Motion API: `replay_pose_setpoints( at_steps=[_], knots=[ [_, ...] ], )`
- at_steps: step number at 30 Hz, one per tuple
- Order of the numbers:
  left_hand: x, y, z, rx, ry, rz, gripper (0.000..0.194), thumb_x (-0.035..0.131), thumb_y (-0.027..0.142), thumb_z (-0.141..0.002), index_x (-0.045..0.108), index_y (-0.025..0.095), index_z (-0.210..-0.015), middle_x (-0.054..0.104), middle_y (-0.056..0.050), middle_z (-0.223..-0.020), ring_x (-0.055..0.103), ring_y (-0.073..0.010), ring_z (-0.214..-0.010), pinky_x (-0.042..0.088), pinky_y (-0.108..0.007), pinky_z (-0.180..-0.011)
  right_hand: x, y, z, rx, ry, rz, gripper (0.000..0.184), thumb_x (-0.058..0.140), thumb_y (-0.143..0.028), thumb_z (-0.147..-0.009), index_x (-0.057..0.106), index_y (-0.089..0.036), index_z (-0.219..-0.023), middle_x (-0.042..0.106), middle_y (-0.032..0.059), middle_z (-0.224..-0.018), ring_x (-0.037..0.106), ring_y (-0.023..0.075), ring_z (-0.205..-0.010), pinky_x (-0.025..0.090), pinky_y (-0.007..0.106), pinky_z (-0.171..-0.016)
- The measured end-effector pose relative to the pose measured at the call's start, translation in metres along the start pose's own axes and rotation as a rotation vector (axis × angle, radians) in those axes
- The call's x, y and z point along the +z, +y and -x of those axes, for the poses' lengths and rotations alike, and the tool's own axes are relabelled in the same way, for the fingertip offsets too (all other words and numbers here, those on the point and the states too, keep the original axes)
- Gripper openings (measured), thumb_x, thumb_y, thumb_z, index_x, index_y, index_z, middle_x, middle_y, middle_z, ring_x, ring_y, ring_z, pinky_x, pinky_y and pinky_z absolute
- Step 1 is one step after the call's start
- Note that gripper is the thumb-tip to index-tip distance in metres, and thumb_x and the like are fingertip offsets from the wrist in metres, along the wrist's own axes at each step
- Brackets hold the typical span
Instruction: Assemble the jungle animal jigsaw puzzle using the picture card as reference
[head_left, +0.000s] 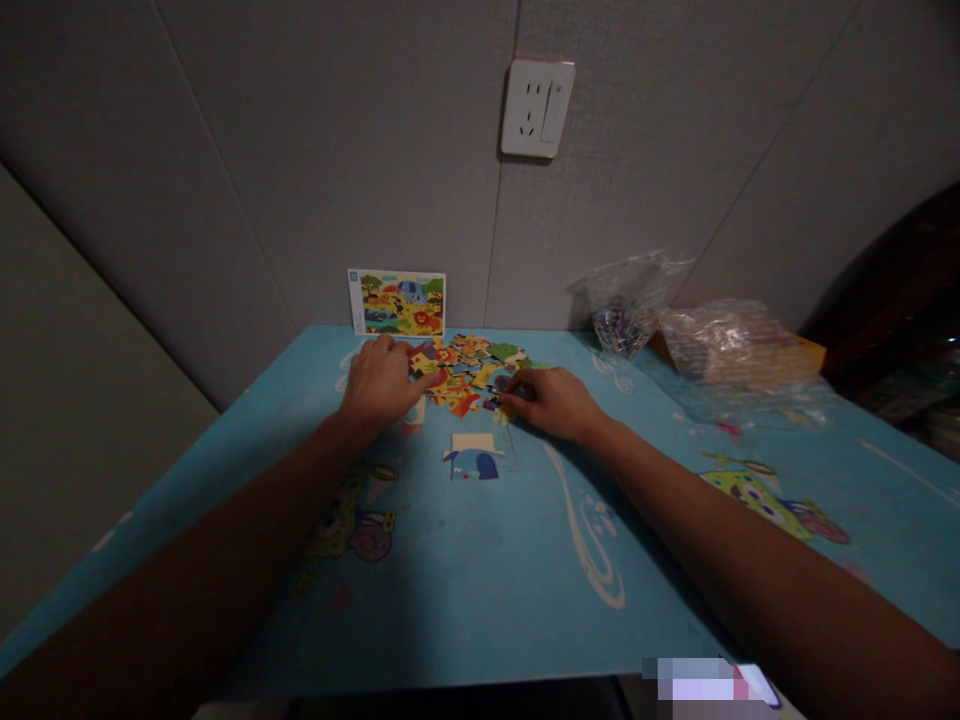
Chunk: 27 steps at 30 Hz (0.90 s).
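A heap of colourful jigsaw pieces (pixel 471 370) lies at the far middle of the blue cartoon-print table (pixel 480 580). My left hand (pixel 381 384) rests on the heap's left edge, fingers curled over pieces, index finger stretched toward them. My right hand (pixel 551 401) sits at the heap's right edge, fingertips pinched on a small piece. A few joined pieces (pixel 473 456) showing a blue shape lie apart, nearer to me, between my forearms. The reference picture card (pixel 397 302) leans against the wall behind the heap.
Two clear plastic bags (pixel 628 300) (pixel 731 345) with contents sit at the back right. A wall socket (pixel 537 108) is above the table. A dark rounded object (pixel 900 290) stands at the far right. A phone-like thing (pixel 757 685) lies at the near edge.
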<state>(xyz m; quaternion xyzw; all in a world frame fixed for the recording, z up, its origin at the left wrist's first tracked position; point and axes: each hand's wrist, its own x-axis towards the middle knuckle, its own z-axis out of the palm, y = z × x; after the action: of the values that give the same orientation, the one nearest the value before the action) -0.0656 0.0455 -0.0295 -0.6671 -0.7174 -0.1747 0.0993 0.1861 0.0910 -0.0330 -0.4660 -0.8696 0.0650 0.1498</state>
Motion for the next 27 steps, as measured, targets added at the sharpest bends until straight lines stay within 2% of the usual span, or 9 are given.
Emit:
replay_pose_setpoints(
  at_steps=[6,11,14,16,18,20,22,24,27],
  knots=[
    [0.000,-0.005,0.001,-0.152,0.045,-0.087,0.056,0.050,0.053,-0.090,0.066,0.010,-0.122,0.062,-0.022,-0.117,0.054,-0.0394,-0.114,0.046,-0.051,-0.093,0.003,0.003,0.001,-0.016,0.020,-0.008,0.027,0.060,-0.039,-0.087,0.075,-0.019,-0.098,0.069,0.0064,-0.077,0.053,0.0161,-0.064,0.027,0.029,-0.057],
    [0.003,-0.009,0.002,-0.208,0.028,-0.147,0.045,0.050,0.038,-0.089,0.066,0.009,-0.118,0.062,-0.024,-0.115,0.054,-0.0413,-0.112,0.048,-0.055,-0.088,0.002,0.001,0.001,-0.005,0.007,0.003,0.028,0.059,-0.039,-0.088,0.075,-0.019,-0.100,0.070,0.0069,-0.078,0.054,0.0163,-0.064,0.027,0.029,-0.057],
    [0.005,-0.010,0.001,-0.213,0.015,-0.130,0.046,0.048,0.035,-0.089,0.066,0.009,-0.121,0.061,-0.025,-0.117,0.053,-0.0416,-0.113,0.047,-0.055,-0.089,0.001,0.000,0.001,-0.001,0.004,0.006,0.028,0.058,-0.039,-0.089,0.075,-0.019,-0.099,0.070,0.0072,-0.078,0.056,0.0168,-0.065,0.028,0.029,-0.057],
    [0.006,-0.008,0.000,-0.146,0.013,-0.064,0.047,0.048,0.038,-0.090,0.066,0.013,-0.126,0.060,-0.022,-0.121,0.052,-0.0396,-0.116,0.046,-0.053,-0.093,0.001,0.000,0.001,-0.003,0.000,0.007,0.027,0.058,-0.039,-0.089,0.075,-0.019,-0.098,0.070,0.0070,-0.078,0.056,0.0169,-0.065,0.027,0.029,-0.057],
    [0.009,-0.006,0.000,-0.005,-0.017,0.030,0.049,0.047,0.043,-0.093,0.064,0.018,-0.132,0.059,-0.017,-0.128,0.049,-0.0363,-0.121,0.043,-0.051,-0.099,0.001,-0.001,0.001,-0.008,-0.005,0.006,0.026,0.058,-0.039,-0.089,0.074,-0.020,-0.098,0.070,0.0066,-0.077,0.055,0.0166,-0.065,0.027,0.029,-0.057],
    [0.012,-0.002,0.002,0.165,-0.085,0.099,0.051,0.046,0.048,-0.094,0.059,0.024,-0.138,0.054,-0.012,-0.141,0.043,-0.0352,-0.129,0.038,-0.052,-0.106,0.001,-0.002,0.001,-0.021,-0.005,0.007,0.026,0.059,-0.038,-0.088,0.074,-0.019,-0.097,0.070,0.0063,-0.077,0.054,0.0162,-0.064,0.027,0.029,-0.057],
    [0.016,0.001,0.004,0.295,-0.176,0.121,0.056,0.046,0.054,-0.094,0.053,0.029,-0.143,0.044,-0.009,-0.153,0.035,-0.0376,-0.136,0.031,-0.058,-0.110,0.001,-0.003,0.001,-0.028,-0.008,0.010,0.025,0.059,-0.037,-0.088,0.074,-0.019,-0.096,0.069,0.0062,-0.076,0.053,0.0159,-0.063,0.027,0.028,-0.056],
    [0.021,0.003,0.006,0.349,-0.261,0.117,0.060,0.044,0.059,-0.094,0.049,0.030,-0.146,0.038,-0.009,-0.158,0.029,-0.0405,-0.139,0.025,-0.063,-0.111,0.000,-0.006,0.001,-0.027,-0.015,0.015,0.024,0.059,-0.036,-0.088,0.074,-0.019,-0.095,0.069,0.0062,-0.076,0.053,0.0158,-0.063,0.027,0.028,-0.056],
    [0.024,0.005,0.007,0.348,-0.317,0.114,0.060,0.041,0.057,-0.096,0.048,0.028,-0.147,0.041,-0.012,-0.156,0.029,-0.0412,-0.139,0.024,-0.063,-0.111,-0.001,-0.008,0.002,-0.030,-0.025,0.019,0.023,0.059,-0.035,-0.088,0.074,-0.019,-0.095,0.070,0.0064,-0.077,0.053,0.0158,-0.064,0.027,0.028,-0.057]
  ],
)
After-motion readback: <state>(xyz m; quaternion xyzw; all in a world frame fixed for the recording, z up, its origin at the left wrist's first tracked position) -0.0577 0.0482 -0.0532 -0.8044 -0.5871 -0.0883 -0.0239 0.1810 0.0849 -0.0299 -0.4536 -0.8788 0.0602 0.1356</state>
